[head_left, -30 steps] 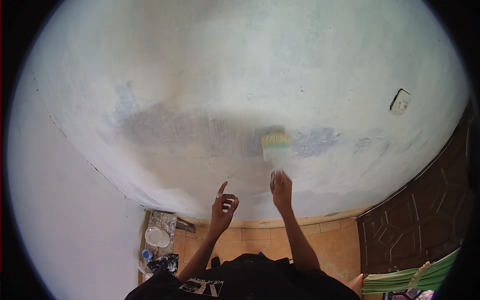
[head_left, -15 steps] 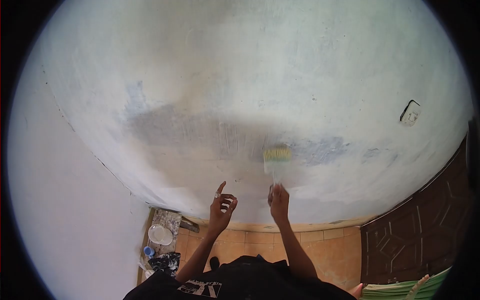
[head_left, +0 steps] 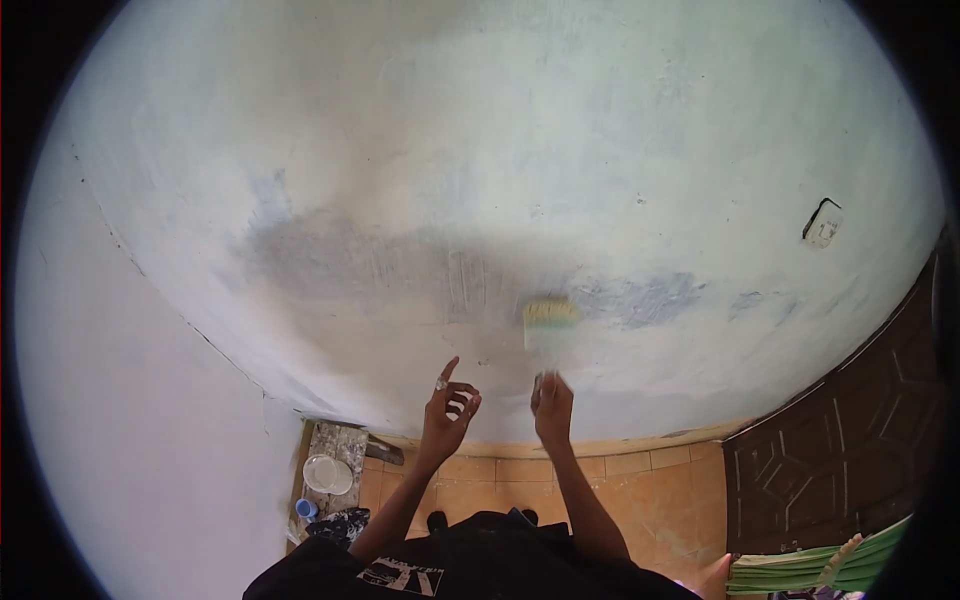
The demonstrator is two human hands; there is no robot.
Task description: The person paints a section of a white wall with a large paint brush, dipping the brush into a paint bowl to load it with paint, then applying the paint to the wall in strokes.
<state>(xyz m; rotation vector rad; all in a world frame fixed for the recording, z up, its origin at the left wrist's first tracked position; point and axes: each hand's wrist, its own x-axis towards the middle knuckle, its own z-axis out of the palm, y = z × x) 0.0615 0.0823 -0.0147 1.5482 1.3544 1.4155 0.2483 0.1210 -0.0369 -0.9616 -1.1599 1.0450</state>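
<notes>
My right hand (head_left: 553,408) is closed around the handle of a wide paintbrush (head_left: 549,325), which points up in front of the wall (head_left: 640,130). Its bristles are yellowish with a green band below, and motion blurs the brush. They overlap the lower edge of a grey, patchy strip that crosses the pale wall. To the left, my left hand (head_left: 449,415) is raised before the wall with nothing in it. Its index finger points up, the other fingers are loosely bent and apart, and something pale circles one finger.
A paint-spattered bench (head_left: 345,440) at lower left carries a white tub (head_left: 328,475) and a blue cup (head_left: 306,510). On the right are a wall switch or socket plate (head_left: 823,223), a dark panelled door (head_left: 820,460) and green cloth (head_left: 830,572). Orange tiles (head_left: 640,505) cover the floor.
The brush and my right hand have shifted slightly left along the wall. My left hand has risen a little, keeping its shape. The view has moved slightly, and a second dark shoe now shows.
</notes>
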